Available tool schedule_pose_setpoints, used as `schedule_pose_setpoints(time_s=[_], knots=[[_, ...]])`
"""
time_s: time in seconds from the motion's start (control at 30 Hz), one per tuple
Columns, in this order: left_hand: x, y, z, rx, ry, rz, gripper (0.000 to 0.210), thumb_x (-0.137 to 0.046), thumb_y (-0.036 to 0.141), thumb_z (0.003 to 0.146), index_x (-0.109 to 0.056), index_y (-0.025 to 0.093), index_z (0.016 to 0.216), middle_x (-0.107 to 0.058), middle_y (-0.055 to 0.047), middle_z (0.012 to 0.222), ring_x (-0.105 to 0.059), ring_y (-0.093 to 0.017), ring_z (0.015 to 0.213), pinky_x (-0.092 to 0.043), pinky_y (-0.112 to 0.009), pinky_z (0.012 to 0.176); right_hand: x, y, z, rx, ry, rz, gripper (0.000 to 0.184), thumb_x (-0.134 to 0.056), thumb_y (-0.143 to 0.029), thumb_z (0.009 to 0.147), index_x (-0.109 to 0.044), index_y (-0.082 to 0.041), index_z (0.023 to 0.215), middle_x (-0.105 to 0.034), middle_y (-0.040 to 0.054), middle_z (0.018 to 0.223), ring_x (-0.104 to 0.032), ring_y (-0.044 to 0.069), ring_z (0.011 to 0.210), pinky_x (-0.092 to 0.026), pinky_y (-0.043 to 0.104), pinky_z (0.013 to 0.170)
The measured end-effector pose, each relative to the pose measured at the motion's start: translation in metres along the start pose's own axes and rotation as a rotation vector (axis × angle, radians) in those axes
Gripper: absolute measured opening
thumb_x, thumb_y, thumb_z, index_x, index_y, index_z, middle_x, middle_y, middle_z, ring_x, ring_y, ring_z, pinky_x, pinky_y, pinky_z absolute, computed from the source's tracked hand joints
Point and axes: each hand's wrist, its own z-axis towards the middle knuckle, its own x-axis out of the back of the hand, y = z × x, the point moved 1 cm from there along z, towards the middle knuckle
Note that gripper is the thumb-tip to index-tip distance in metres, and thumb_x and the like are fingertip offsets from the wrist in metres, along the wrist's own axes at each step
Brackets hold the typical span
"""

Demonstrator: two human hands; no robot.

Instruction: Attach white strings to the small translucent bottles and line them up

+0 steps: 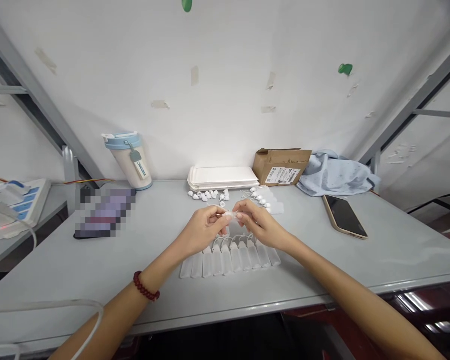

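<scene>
My left hand (203,229) and my right hand (261,226) meet above the middle of the table, fingertips almost touching. Both are closed in a pinch on a small translucent white plastic piece (231,215), mostly covered by the fingers, so its exact kind is unclear. Just below the hands lies a row of several flat, frosted plastic sleeves (226,261) with thin white loops at their tops. Beyond my fingers sit several loose small white caps (210,194). More white caps with thin stems (261,201) lie on frosted pieces to the right.
A stack of white flat packs (223,177) and an opened cardboard box (282,167) stand against the wall, beside a light blue cloth (335,174). A phone (345,216) lies right. At left are a tumbler (129,162), a blurred-out device (107,214) and a power strip (18,207).
</scene>
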Motion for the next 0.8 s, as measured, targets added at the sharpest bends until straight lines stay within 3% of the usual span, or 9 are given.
schedule_pose_setpoints(time_s=[0.13, 0.33, 0.47, 0.63, 0.8], knots=[[-0.0007, -0.0015, 0.0006, -0.008, -0.003, 0.031, 0.038, -0.040, 0.047, 0.089, -0.053, 0.016, 0.070, -0.059, -0.001, 0.069, -0.057, -0.011, 0.055, -0.044, -0.025, 0.057, -0.0002, -0.0014, 0.0001, -0.004, -0.010, 0.020, 0.019, -0.034, -0.034, 0.095, -0.044, -0.019, 0.103, -0.053, -0.0006, 0.071, -0.050, 0.012, 0.063, -0.039, 0.025, 0.058], [-0.0009, -0.0010, -0.0001, -0.007, -0.007, 0.047, 0.041, -0.042, 0.048, 0.087, -0.049, 0.016, 0.063, -0.054, 0.002, 0.063, -0.052, -0.009, 0.049, -0.042, -0.023, 0.053, -0.0005, -0.0022, -0.0003, -0.004, -0.024, 0.002, 0.020, -0.033, -0.035, 0.096, -0.044, -0.019, 0.104, -0.053, -0.0003, 0.071, -0.049, 0.012, 0.060, -0.039, 0.025, 0.057], [-0.0009, 0.0008, -0.0004, -0.002, 0.024, -0.004, 0.036, -0.048, 0.047, 0.084, -0.051, 0.016, 0.065, -0.054, 0.002, 0.062, -0.053, -0.009, 0.051, -0.043, -0.023, 0.053, 0.0003, -0.0013, 0.0002, 0.018, 0.005, -0.062, 0.021, -0.041, -0.037, 0.093, -0.045, -0.019, 0.104, -0.057, 0.0014, 0.077, -0.050, 0.012, 0.062, -0.041, 0.026, 0.056], [-0.0011, -0.0027, 0.0019, 0.030, 0.046, -0.081, 0.039, -0.045, 0.048, 0.086, -0.051, 0.015, 0.065, -0.053, 0.002, 0.062, -0.051, -0.009, 0.049, -0.043, -0.023, 0.052, 0.0003, 0.0017, 0.0004, 0.107, 0.096, -0.065, 0.025, -0.049, -0.035, 0.089, -0.047, -0.020, 0.110, -0.060, 0.0083, 0.103, -0.059, 0.018, 0.086, -0.049, 0.029, 0.065], [-0.0006, -0.0026, 0.0013, 0.036, 0.034, -0.111, 0.039, -0.045, 0.049, 0.086, -0.054, 0.015, 0.069, -0.052, 0.003, 0.060, -0.050, -0.008, 0.049, -0.043, -0.023, 0.053, -0.0003, 0.0052, 0.0002, 0.153, 0.121, -0.127, 0.024, -0.046, -0.033, 0.091, -0.052, -0.019, 0.109, -0.063, 0.0084, 0.096, -0.060, 0.017, 0.075, -0.049, 0.030, 0.065]])
